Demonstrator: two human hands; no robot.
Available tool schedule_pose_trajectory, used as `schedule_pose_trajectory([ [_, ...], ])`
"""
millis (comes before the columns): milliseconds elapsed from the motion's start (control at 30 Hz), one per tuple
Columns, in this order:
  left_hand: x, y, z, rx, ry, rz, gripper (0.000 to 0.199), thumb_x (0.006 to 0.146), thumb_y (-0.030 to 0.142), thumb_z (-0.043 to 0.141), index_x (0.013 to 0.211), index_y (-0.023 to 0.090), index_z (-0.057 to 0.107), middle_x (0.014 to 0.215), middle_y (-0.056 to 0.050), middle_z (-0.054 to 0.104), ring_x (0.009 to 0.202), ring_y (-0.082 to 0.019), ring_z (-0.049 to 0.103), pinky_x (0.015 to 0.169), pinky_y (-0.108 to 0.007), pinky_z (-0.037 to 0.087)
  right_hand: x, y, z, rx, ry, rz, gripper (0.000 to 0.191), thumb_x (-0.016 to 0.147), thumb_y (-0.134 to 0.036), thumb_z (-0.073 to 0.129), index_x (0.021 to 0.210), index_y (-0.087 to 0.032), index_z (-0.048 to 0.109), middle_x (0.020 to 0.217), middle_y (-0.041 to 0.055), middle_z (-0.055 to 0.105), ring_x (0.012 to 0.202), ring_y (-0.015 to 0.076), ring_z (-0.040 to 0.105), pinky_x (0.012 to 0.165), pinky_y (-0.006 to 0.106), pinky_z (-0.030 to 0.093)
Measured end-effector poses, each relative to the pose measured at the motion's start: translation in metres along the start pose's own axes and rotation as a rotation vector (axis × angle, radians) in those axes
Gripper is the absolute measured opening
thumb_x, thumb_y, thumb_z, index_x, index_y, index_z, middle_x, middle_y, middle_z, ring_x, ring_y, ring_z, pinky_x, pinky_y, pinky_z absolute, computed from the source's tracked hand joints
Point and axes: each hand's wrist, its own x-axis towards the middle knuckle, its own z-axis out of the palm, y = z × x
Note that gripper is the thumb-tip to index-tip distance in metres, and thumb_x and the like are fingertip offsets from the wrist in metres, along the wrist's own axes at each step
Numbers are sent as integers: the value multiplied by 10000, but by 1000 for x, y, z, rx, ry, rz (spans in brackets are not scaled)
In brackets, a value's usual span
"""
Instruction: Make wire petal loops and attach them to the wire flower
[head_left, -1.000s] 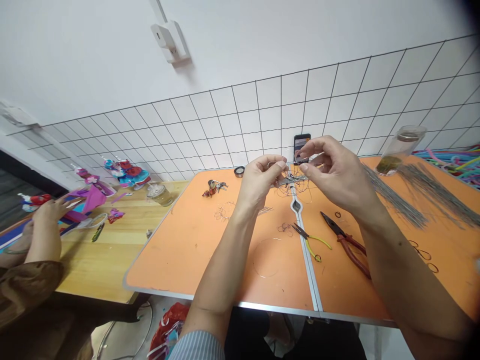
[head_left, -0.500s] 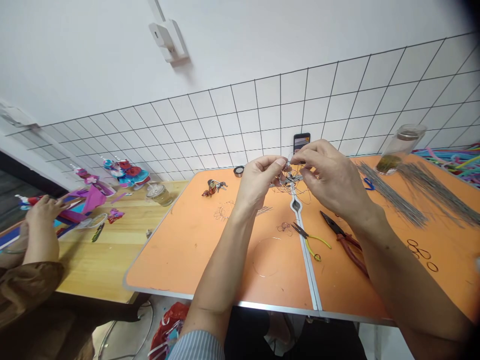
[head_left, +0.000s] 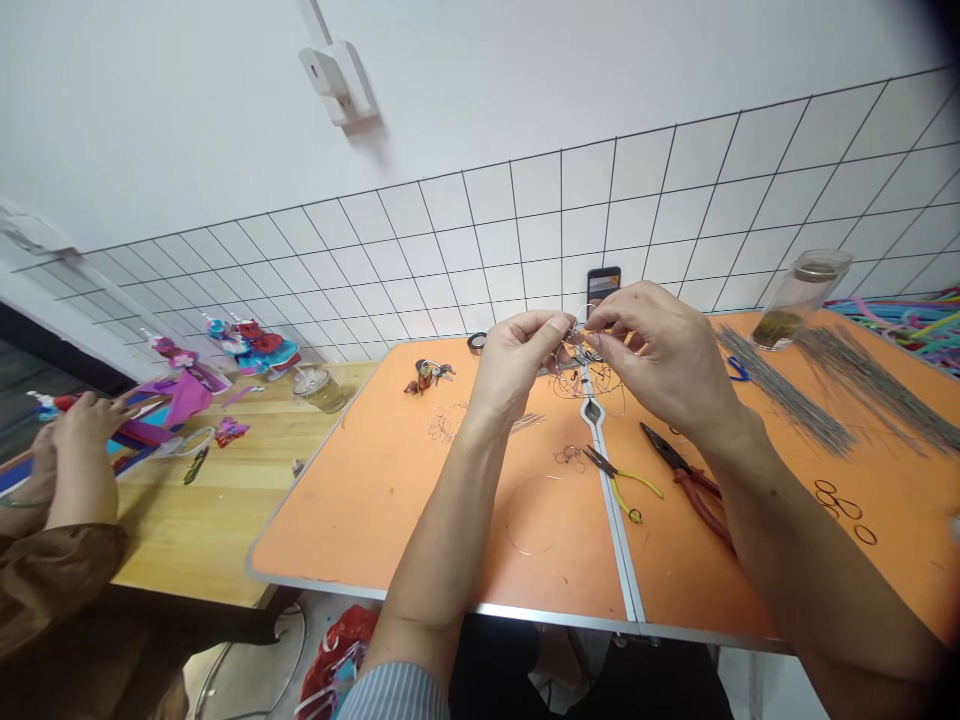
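Note:
My left hand (head_left: 523,358) pinches thin wire (head_left: 579,318) above the back of the orange table (head_left: 337,500). Close beside it on the right, my right hand (head_left: 651,345) is closed on the same wire, with a small loop rising between the fingertips. A tangle of thin wires (head_left: 574,382) shows below and between my hands, partly hidden by them. Nearer me lie yellow-handled pliers (head_left: 621,478) across the table's seam and red-handled pliers (head_left: 686,475), partly under my right forearm.
Bundles of grey wire (head_left: 795,400), a lidded glass jar (head_left: 799,300) and wire rings (head_left: 844,505) are at right. A phone (head_left: 603,284) leans at the wall. Left, another person's hands (head_left: 86,430) work by colourful figures (head_left: 259,345) and a glass (head_left: 319,388).
My right thumb has come up to the other fingertips, and the wire between my hands now arches in a small loop. The other person's hands have shifted slightly.

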Motion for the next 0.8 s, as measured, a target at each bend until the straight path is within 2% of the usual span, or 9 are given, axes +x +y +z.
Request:
schedule_pose_trajectory([
  [133,-1,1,0,13,-14,10,290,858,463,910,885,184,833,867,-40,781,649,-80,615,586,-231,499,0,0,1,27,33,14,95,1053,-265,729,991,-223,787,1024,51,776,852,167,668,737,327,498],
  [500,-2,-1,-2,7,-49,21,361,821,493,954,990,201,824,913,-53,829,675,-95,660,617,-243,532,1,-6,-1,102,68,134,149,1037,-259,702,957,-207,817,1000,54,803,835,160,673,737,326,479],
  [633,-4,0,2,45,-27,60,358,790,465,994,948,203,809,865,-38,820,649,-92,648,609,-239,535,0,-6,-2,142,41,163,159,1042,-281,706,963,-202,818,1001,52,805,826,152,668,736,312,478],
  [800,-6,0,3,49,18,131,268,862,410,941,880,200,776,846,-25,799,655,-88,647,626,-238,546,3,-9,-8,284,-30,290,218,1067,-361,704,1066,-191,841,922,48,778,727,131,673,669,279,492],
])
